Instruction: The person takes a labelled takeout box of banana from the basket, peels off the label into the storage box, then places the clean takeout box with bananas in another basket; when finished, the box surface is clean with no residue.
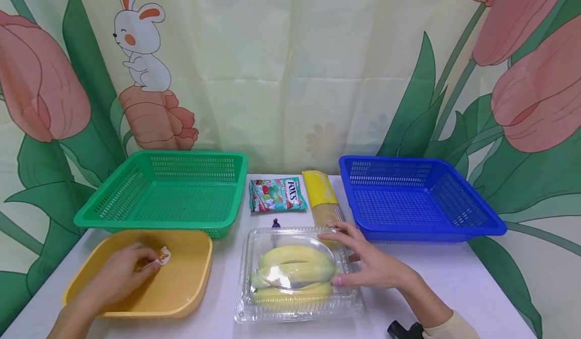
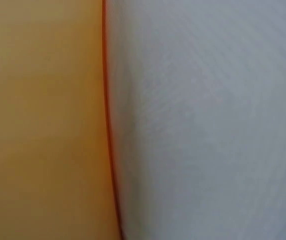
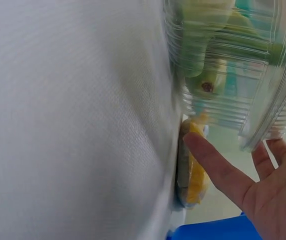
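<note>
Head view first: where was the person's left grip [image 1: 124, 271], and on what?

Inside the yellow tray [image 1: 186, 283], on the left of the worktop [image 1: 223, 288]. Its fingers were curled together, apparently pinched on a small crumpled scrap [image 1: 165, 256], white with orange-brown marks. The left wrist view showed only tray and worktop, so it confirmed nothing.

And the right grip [image 1: 374, 264]?

Spread, fingers apart, at the right side of the clear container [image 1: 299, 315]. That container stood lidded in the middle of the worktop, with bananas [image 1: 295, 269] inside. The right wrist view agreed: nothing was clamped there.

Which step was in hand?

Handling the scrap, in my judgement. Whether it was being picked up or set down, I could not tell.

What did the next move call for?

If picked up, a firm pinch and a lift over the tray's rim. If set down, a clean release. For the container, I judged that the right fingers needed a surer hold before any shift.
</note>
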Action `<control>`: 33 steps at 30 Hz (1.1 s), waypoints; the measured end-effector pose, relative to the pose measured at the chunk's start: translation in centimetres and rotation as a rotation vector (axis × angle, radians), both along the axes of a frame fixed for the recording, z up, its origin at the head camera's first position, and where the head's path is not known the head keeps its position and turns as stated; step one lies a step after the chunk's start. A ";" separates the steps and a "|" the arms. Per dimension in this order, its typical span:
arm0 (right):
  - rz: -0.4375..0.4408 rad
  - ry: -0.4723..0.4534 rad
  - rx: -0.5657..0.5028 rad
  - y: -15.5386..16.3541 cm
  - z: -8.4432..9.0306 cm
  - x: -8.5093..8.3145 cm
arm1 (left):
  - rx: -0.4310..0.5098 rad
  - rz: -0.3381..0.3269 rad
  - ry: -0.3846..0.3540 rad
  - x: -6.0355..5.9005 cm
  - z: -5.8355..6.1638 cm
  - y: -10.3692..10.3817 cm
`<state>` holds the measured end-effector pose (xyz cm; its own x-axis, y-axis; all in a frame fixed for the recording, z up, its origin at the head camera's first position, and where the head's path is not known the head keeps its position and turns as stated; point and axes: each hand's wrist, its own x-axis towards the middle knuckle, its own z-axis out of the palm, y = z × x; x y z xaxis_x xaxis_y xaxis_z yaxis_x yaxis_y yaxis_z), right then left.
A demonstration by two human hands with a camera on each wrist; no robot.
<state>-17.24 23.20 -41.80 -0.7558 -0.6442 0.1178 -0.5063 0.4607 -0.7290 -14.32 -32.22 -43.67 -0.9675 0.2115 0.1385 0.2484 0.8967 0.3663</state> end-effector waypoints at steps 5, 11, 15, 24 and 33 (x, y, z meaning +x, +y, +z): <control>-0.004 -0.015 -0.005 0.1 0.0 0.1 | 0.007 -0.023 -0.003 0.0 -0.3 0.1; -0.012 -0.020 -0.005 0.2 -0.1 0.1 | 0.028 -0.051 0.006 0.0 -0.6 0.1; -0.002 -0.010 -0.005 -0.2 -0.1 -0.1 | 0.014 -0.045 0.002 0.2 -0.5 -0.3; -0.002 -0.019 -0.018 -0.2 0.1 0.0 | -0.023 -0.037 0.032 0.3 -0.3 -0.3; -0.009 -0.034 -0.022 -0.1 0.1 -0.1 | 0.013 -0.081 -0.034 0.2 0.2 -0.6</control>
<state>-17.30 23.06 -41.72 -0.7651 -0.6351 0.1062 -0.4774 0.4488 -0.7554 -14.15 -32.86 -43.46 -0.9517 0.2872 0.1087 0.3066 0.8694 0.3875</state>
